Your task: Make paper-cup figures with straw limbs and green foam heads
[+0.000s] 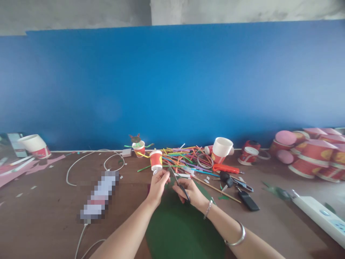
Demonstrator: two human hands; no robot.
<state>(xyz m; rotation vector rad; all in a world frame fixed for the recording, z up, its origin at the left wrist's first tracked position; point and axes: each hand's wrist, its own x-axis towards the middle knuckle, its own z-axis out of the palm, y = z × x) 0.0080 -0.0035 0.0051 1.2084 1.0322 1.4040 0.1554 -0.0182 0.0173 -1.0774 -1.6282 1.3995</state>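
My right hand (192, 191) grips a pair of scissors (184, 192) by its black handles, and the blades point up and to the left. Close by, my left hand (160, 182) is closed in a pinch near the blades; whatever its fingertips hold is too small to make out. Beneath both hands lies a dark green sheet (183, 230). Just beyond my left hand stands a red and white paper cup (156, 160) with a yellow strip sticking out at its left. A heap of coloured pipe cleaners or sticks (185, 158) spreads behind the scissors.
Left of my arm lies a pixelated phone-like object (99, 196) with a white cable. On the right are an orange utility knife (225, 168), keys (226, 178), a black fob (248, 200), a white power strip (320, 217) and stacked red cups (312, 158). A blue partition (172, 86) stands behind.
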